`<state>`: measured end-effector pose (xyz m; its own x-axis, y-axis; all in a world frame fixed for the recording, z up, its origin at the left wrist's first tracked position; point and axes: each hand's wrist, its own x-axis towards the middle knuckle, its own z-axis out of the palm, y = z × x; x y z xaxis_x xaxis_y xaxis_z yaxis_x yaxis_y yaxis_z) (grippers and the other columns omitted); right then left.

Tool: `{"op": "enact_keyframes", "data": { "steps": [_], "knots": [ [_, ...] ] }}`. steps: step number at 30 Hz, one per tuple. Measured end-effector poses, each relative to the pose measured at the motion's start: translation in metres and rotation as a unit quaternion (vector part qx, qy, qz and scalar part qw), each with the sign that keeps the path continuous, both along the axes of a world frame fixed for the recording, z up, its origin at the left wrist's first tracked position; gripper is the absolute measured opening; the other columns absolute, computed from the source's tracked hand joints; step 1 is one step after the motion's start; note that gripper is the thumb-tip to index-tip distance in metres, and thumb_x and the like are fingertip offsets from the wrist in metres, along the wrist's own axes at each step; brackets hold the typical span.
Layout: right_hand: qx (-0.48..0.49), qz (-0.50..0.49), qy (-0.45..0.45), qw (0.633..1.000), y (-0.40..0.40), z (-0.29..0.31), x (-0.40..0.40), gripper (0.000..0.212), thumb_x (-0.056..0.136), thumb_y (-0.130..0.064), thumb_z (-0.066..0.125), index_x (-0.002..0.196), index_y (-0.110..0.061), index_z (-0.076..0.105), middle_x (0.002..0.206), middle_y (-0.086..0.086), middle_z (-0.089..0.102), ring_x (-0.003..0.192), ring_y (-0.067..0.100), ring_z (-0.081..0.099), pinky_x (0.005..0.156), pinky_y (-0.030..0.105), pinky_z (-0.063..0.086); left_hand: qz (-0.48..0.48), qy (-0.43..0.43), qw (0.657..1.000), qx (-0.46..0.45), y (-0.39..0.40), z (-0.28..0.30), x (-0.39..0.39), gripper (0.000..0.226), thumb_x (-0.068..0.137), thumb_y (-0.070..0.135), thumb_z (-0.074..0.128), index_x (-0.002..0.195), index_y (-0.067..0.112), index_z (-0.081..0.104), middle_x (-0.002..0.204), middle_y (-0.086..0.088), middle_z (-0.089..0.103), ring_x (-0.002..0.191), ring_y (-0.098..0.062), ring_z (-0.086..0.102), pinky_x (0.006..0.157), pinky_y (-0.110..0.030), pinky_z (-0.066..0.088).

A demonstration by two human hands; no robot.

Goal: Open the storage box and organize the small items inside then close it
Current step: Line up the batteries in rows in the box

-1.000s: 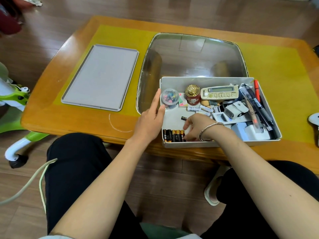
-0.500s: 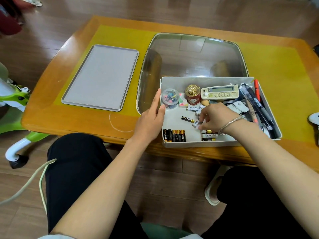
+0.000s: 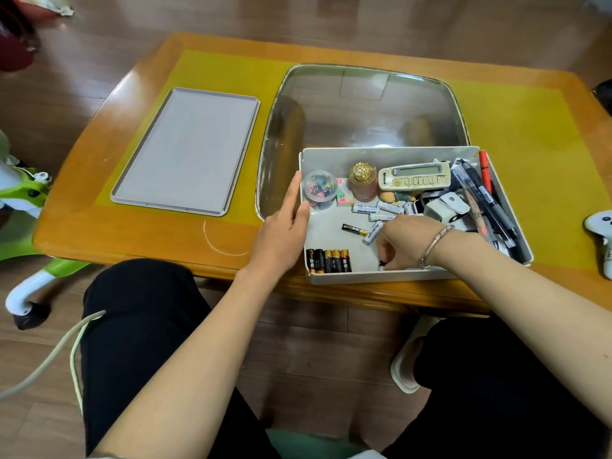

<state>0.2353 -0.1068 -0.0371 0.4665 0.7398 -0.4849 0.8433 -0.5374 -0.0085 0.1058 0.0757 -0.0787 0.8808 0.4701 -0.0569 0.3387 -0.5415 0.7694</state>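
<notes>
The open white storage box sits at the table's near edge, and its grey lid lies flat to the left. My left hand rests flat against the box's left wall with the thumb at the rim. My right hand reaches down at the front of the box, its curled fingers pinching a small dark item that looks like a battery. Several black-and-gold batteries stand in a row at the front left. A loose black battery and a white battery lie mid-box.
Further back in the box are a clip jar, a gold-lidded jar, a remote and pens. A glass inset lies behind the box. A white controller sits at the right edge, and a green toy stands on the left.
My right hand moved from the front of the box to the loose white batteries in the middle, then back to the front wall. My left hand and the box stayed put.
</notes>
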Motion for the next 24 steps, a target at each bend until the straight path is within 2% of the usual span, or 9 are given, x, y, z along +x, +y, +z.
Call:
{"op": "enact_keyframes", "data": {
  "steps": [3, 6, 9, 12, 15, 18, 20, 22, 24],
  "knots": [
    [0.012, 0.000, 0.004, 1.000, 0.001, -0.002, -0.001, 0.006, 0.072, -0.031, 0.070, 0.070, -0.026, 0.068, 0.067, -0.014, 0.061, 0.067, 0.007, 0.054, 0.059, 0.022, 0.045, 0.000, -0.001, 1.000, -0.002, 0.000, 0.000, 0.000, 0.052, 0.103, 0.044, 0.023, 0.148, 0.048, -0.002, 0.105, -0.001, 0.064, 0.081, -0.016, 0.061, 0.068, -0.046, 0.056],
    [-0.010, 0.005, 0.001, 1.000, 0.005, -0.005, -0.003, 0.004, 0.073, -0.024, 0.066, 0.070, -0.025, 0.068, 0.072, -0.011, 0.065, 0.068, 0.011, 0.056, 0.058, 0.021, 0.045, -0.001, 0.000, 1.000, -0.003, -0.001, -0.001, 0.000, 0.052, 0.103, 0.044, 0.023, 0.148, 0.050, -0.003, 0.106, -0.001, 0.064, 0.082, -0.016, 0.061, 0.068, -0.045, 0.057],
    [-0.024, 0.018, -0.013, 0.999, 0.008, -0.006, -0.003, 0.010, 0.074, -0.027, 0.065, 0.065, -0.026, 0.063, 0.071, -0.009, 0.060, 0.068, 0.015, 0.055, 0.051, 0.019, 0.035, 0.001, 0.001, 1.000, 0.003, 0.000, -0.002, 0.001, 0.052, 0.103, 0.045, 0.023, 0.148, 0.050, -0.003, 0.106, -0.001, 0.064, 0.083, -0.016, 0.061, 0.069, -0.045, 0.057],
    [-0.001, 0.001, 0.002, 1.000, 0.008, -0.006, -0.002, 0.014, 0.074, -0.032, 0.065, 0.064, -0.023, 0.063, 0.069, -0.007, 0.061, 0.066, 0.015, 0.053, 0.056, 0.019, 0.039, -0.002, 0.001, 1.000, -0.003, 0.000, -0.003, 0.001, 0.052, 0.103, 0.045, 0.023, 0.147, 0.050, -0.003, 0.105, -0.001, 0.064, 0.084, -0.017, 0.062, 0.069, -0.046, 0.057],
    [0.078, -0.081, 0.069, 0.991, 0.008, -0.004, -0.003, 0.012, 0.072, -0.025, 0.067, 0.069, -0.013, 0.066, 0.061, -0.007, 0.059, 0.059, 0.009, 0.052, 0.055, 0.018, 0.040, -0.003, 0.005, 1.000, -0.003, 0.000, -0.003, 0.001, 0.052, 0.103, 0.045, 0.023, 0.147, 0.050, -0.003, 0.111, -0.002, 0.063, 0.088, -0.018, 0.062, 0.071, -0.046, 0.057],
    [0.183, -0.156, 0.101, 0.965, 0.015, -0.001, -0.006, 0.007, 0.076, -0.019, 0.067, 0.078, -0.013, 0.065, 0.062, -0.009, 0.059, 0.059, 0.006, 0.055, 0.060, 0.019, 0.045, -0.002, 0.004, 1.000, -0.003, 0.000, -0.003, 0.001, 0.052, 0.103, 0.045, 0.023, 0.148, 0.050, -0.003, 0.115, -0.004, 0.063, 0.090, -0.019, 0.062, 0.073, -0.047, 0.057],
    [0.233, -0.188, 0.139, 0.944, 0.024, 0.000, -0.011, 0.004, 0.082, -0.017, 0.064, 0.085, -0.015, 0.062, 0.060, -0.004, 0.063, 0.049, 0.007, 0.058, 0.049, 0.017, 0.046, -0.003, -0.001, 1.000, -0.005, 0.000, -0.003, 0.001, 0.052, 0.103, 0.044, 0.023, 0.148, 0.050, -0.002, 0.115, -0.005, 0.063, 0.090, -0.021, 0.062, 0.073, -0.047, 0.056],
    [0.276, -0.218, 0.160, 0.922, 0.037, -0.001, -0.016, 0.005, 0.087, -0.018, 0.062, 0.090, -0.016, 0.058, 0.057, -0.002, 0.062, 0.036, 0.002, 0.054, 0.036, 0.014, 0.041, -0.002, -0.005, 1.000, -0.003, 0.001, -0.003, 0.001, 0.052, 0.103, 0.044, 0.023, 0.148, 0.050, -0.001, 0.110, -0.005, 0.064, 0.086, -0.021, 0.063, 0.070, -0.047, 0.056],
    [0.309, -0.254, 0.164, 0.902, 0.054, -0.005, -0.020, 0.008, 0.088, -0.020, 0.063, 0.090, -0.015, 0.058, 0.056, -0.001, 0.061, 0.031, 0.001, 0.050, 0.032, 0.016, 0.039, -0.002, -0.006, 1.000, -0.003, 0.000, -0.003, 0.001, 0.052, 0.103, 0.044, 0.024, 0.148, 0.050, -0.001, 0.100, -0.004, 0.064, 0.079, -0.020, 0.062, 0.067, -0.047, 0.056]
  ]
}}
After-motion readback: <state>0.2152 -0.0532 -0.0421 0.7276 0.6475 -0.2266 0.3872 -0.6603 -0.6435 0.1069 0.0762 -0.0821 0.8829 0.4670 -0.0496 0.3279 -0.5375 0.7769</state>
